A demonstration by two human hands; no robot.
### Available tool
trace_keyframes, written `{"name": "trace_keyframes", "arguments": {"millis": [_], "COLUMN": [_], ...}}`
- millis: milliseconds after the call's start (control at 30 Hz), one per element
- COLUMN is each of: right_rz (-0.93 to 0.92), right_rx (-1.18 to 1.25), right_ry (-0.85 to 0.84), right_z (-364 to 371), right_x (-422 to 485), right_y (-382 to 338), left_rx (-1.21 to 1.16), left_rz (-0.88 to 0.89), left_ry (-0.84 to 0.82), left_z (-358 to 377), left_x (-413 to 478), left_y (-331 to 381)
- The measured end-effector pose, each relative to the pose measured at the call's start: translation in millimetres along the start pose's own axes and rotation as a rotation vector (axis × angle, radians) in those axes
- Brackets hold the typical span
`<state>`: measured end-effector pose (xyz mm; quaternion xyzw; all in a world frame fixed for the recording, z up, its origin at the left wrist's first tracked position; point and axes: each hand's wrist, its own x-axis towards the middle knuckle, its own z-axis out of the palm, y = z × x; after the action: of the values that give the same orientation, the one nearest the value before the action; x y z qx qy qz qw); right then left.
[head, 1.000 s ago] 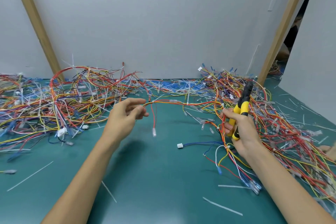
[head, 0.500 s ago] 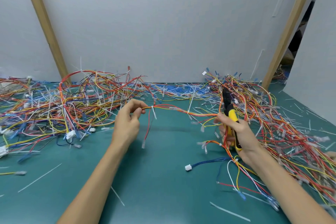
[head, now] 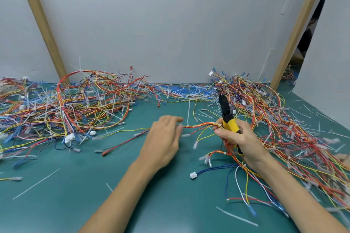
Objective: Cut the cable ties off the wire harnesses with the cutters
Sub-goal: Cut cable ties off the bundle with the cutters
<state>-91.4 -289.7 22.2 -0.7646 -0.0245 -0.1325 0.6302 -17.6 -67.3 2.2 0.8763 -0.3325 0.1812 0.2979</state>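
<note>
A harness of red, orange and yellow wires (head: 200, 125) stretches level between my hands above the green table (head: 170, 204). A white cable tie (head: 188, 117) wraps it just right of my left hand, tail pointing up. My left hand (head: 162, 140) holds the harness's left part between its fingers; the thumb is hidden, and loose wire ends trail out to the left. My right hand (head: 240, 142) grips the yellow-handled cutters (head: 230, 123), black jaws pointing up, and also pinches the harness's right end.
A big tangle of harnesses (head: 66, 111) covers the left of the table, and another (head: 284, 128) the right. Cut tie pieces (head: 236, 216) and a blue lead with a white connector (head: 193, 175) lie near the front. Two wooden posts (head: 43, 26) lean on the grey wall.
My left hand has slid right along the harness, close to my right hand. The harness has dropped lower, and the cutters stand more upright.
</note>
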Motion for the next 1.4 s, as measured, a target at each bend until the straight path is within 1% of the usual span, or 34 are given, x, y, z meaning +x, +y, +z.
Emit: {"name": "trace_keyframes", "arguments": {"millis": [33, 100, 200, 267, 333, 400, 467, 567, 700, 800, 867, 967, 1100, 1200, 1400], "right_rz": [-0.018, -0.036, -0.03, -0.018, 0.002, 0.03, 0.039, -0.024, -0.206, -0.252, -0.245, -0.25, -0.226, -0.205, -0.247], "right_rx": [-0.007, -0.016, -0.031, -0.068, -0.177, -0.362, -0.492, -0.621, -0.836, -0.873, -0.854, -0.939, -1.031, -1.022, -1.006], "right_ry": [-0.021, -0.044, -0.025, 0.026, 0.111, 0.192, 0.239, 0.243, 0.169, 0.116, 0.155, 0.207, 0.164, 0.127, 0.152], "right_z": [1, 2, 3, 3, 1, -1, -2, 2, 11, 15, 14, 9, 9, 14, 16], "right_x": [0, 0, 1, 3, 7, 10, 10, 7, -2, -5, -5, -5, -7, -7, -8], "right_y": [0, 0, 2, 4, 10, 18, 23, 20, 10, 5, 4, 1, -4, -4, -3], "left_rx": [0.025, 0.032, -0.061, -0.197, -0.322, -0.369, -0.421, -0.472, -0.479, -0.473, -0.424, -0.331, -0.295, -0.29, -0.252], "left_rz": [-0.009, -0.032, -0.125, -0.199, -0.24, -0.241, -0.254, -0.301, -0.372, -0.353, -0.325, -0.261, -0.221, -0.212, -0.167], "left_ry": [-0.054, -0.089, -0.033, 0.048, 0.077, 0.032, 0.017, 0.143, 0.358, 0.386, 0.369, 0.345, 0.315, 0.3, 0.276], "left_z": [7, 14, 11, 4, -5, -13, -16, -14, -7, -6, -4, 2, 7, 6, 8], "left_x": [-1, -2, 0, 3, 5, 5, 5, 4, 1, 2, 1, 0, -1, -1, -1], "left_y": [-3, -9, -10, -10, -10, -9, -4, 9, 20, 14, 8, 7, 10, 10, 12]}}
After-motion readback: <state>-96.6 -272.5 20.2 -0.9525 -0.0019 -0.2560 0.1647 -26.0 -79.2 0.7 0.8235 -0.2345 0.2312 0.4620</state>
